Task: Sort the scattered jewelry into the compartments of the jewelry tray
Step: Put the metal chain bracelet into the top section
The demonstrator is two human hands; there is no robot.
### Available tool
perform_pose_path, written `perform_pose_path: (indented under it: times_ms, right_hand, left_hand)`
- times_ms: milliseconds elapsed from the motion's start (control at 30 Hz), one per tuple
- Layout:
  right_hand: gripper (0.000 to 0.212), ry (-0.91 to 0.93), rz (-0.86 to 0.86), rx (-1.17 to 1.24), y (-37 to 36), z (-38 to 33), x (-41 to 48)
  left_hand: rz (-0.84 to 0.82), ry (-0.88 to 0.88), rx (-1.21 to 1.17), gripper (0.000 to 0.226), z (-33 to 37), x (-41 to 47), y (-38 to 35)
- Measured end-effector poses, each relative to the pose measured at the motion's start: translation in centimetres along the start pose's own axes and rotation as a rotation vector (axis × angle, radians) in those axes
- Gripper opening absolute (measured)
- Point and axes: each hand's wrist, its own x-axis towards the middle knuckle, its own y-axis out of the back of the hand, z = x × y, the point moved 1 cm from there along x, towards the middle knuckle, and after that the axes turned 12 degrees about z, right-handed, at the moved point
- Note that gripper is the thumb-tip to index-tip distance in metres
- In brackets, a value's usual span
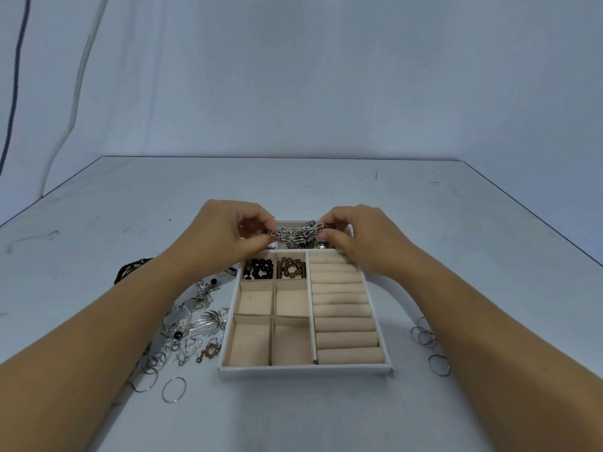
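We see both hands raised over the far end of the jewelry tray (303, 370), which sits in the middle of the grey table (326, 190). The left hand (228, 230) and the right hand (359, 236) each pinch one end of a silver link bracelet (293, 234) between thumb and curled fingers, so that it stretches between them in several sagging strands just above the tray's far compartment. We make out some silver and dark pieces in that compartment, but the hands hide most of it. Just nearer, the black beads (261, 269) fill the left small compartment and the brown beads (291, 268) the one beside it. The four small compartments nearer still show their beige lining. Along the tray's right side runs a column of padded ring rolls (342, 308). To the left of the tray we find a pile of scattered jewelry (189, 324), silver pieces tangled together, with a dark beaded strand (130, 267) farther off and a loose thin hoop (174, 389) nearest us. To the right of the tray lies a cluster of thin rings (425, 336), partly behind the right forearm.
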Motion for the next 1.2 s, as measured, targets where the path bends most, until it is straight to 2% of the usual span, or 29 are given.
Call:
perform_pose_path:
  times_ms: [167, 267, 733, 967, 1200]
  right_hand:
    - [0.013, 0.020, -0.011, -0.036, 0.0, 0.1, 0.1]
    - [0.013, 0.026, -0.027, -0.074, 0.2, 0.1, 0.1]
    - [0.010, 0.040, 0.002, -0.085, 0.8, -1.4, -0.1]
    - [0.011, 0.065, 0.021, -0.095, 1.0, -2.3, -0.2]
    - [0.010, 0.083, 0.032, -0.104, 0.8, -2.4, -0.1]
  left_hand:
    - [-0.025, -0.074, 0.095, 0.021, 0.0, 0.2, -0.1]
    - [-0.045, -0.081, 0.158, 0.014, -0.1, 0.4, 0.0]
    - [-0.070, -0.085, 0.147, 0.012, -0.6, 0.7, 0.0]
    - [-0.194, -0.178, 0.272, 0.014, -0.8, 0.8, -0.1]
    - [-0.081, -0.176, 0.210, 0.025, -0.7, 0.5, -0.1]
